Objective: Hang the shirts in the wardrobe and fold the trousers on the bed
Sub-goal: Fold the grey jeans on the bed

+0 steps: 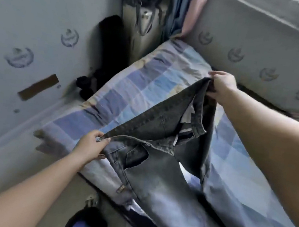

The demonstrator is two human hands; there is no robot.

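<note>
A pair of grey-blue jeans (166, 172) is held up by its waistband over the bed (129, 84), which has a blue and purple checked sheet. My left hand (92, 146) pinches the near end of the waistband. My right hand (221, 86) grips the far end, higher up. The waist gapes open between them and the fly is undone. The legs trail down across the mattress toward the lower right.
A patterned wall (31, 42) runs along the left and another behind the bed at the right. Dark clothing (106, 55) and a grey bag (145, 18) hang in the far corner. A dark bag (86, 222) sits at my feet below the bed edge.
</note>
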